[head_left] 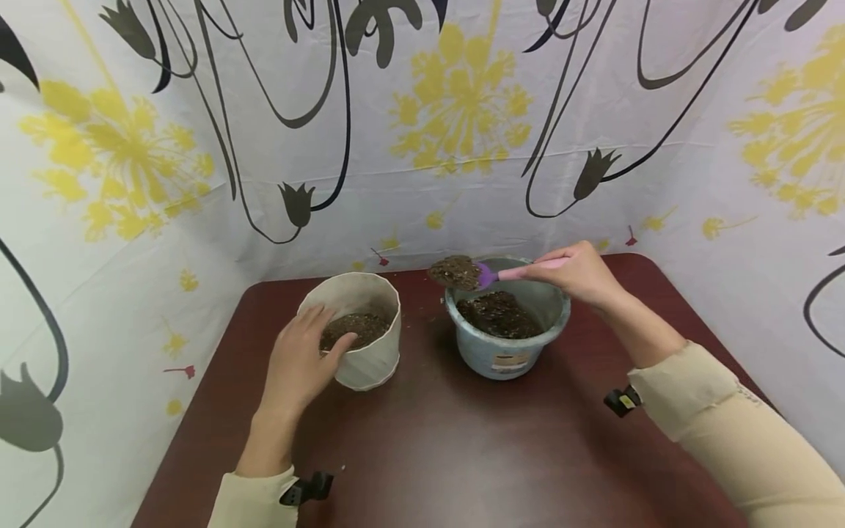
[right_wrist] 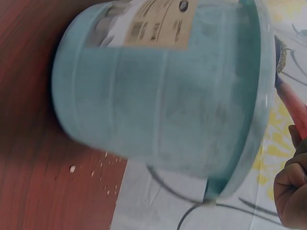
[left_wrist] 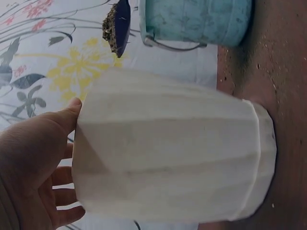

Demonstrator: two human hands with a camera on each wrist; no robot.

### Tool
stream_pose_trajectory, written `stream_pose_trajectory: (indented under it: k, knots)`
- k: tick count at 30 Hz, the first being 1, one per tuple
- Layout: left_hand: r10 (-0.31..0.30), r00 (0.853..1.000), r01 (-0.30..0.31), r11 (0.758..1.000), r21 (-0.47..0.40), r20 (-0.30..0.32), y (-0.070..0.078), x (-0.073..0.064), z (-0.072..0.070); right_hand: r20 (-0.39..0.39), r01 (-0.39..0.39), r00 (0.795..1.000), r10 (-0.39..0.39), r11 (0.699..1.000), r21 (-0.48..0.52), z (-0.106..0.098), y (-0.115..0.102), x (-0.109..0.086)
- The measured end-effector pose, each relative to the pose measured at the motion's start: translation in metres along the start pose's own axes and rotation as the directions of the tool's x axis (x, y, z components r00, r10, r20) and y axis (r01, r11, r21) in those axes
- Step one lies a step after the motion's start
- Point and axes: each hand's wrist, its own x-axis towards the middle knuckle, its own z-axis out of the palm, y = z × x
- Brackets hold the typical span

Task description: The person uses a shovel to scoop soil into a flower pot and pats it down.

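My right hand [head_left: 577, 273] grips the pink handle of a small garden trowel [head_left: 487, 276] with a purple blade. Dark soil [head_left: 455, 272] is heaped on the blade, held above the left rim of a blue-grey bucket [head_left: 505, 358]. More dark soil [head_left: 499, 314] lies inside that bucket. To the left stands a white faceted pot [head_left: 378, 365], partly filled with soil [head_left: 355, 330]. My left hand [head_left: 298, 359] is at the pot's near left rim, fingers spread and loosely bent. In the left wrist view, its thumb [left_wrist: 72, 112] and fingertips are right at the rim.
Both containers stand toward the back of a dark red-brown table [head_left: 455, 440]. Soil crumbs [right_wrist: 98, 172] are scattered by the bucket, whose handle [left_wrist: 175, 47] hangs down its side. Behind the table hangs a white patterned cloth [head_left: 396, 139].
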Motion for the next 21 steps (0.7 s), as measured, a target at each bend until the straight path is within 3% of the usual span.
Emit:
stream_pose_trajectory:
  k: [7,12,16,21]
  knots:
    - [-0.078,0.995,0.076,0.997,-0.031,-0.057,-0.014,-0.015,-0.002,0.014,0.008,1.000,-0.008,1.000,0.011,0.022,-0.013,0.012]
    - [-0.118,0.990,0.114,0.992,-0.055,-0.078,-0.021,-0.024,0.001,0.072,0.041,0.996,-0.045,0.997,0.058,0.039,-0.021,0.022]
    - [-0.126,0.988,0.122,0.991,-0.059,-0.087,-0.024,-0.027,0.002,0.107,0.095,0.989,-0.105,0.991,0.094,0.055,-0.032,0.030]
    - [-0.134,0.985,0.127,0.990,-0.064,-0.109,-0.026,-0.028,0.004,0.095,0.127,0.987,-0.133,0.990,0.062,0.078,-0.050,0.038]
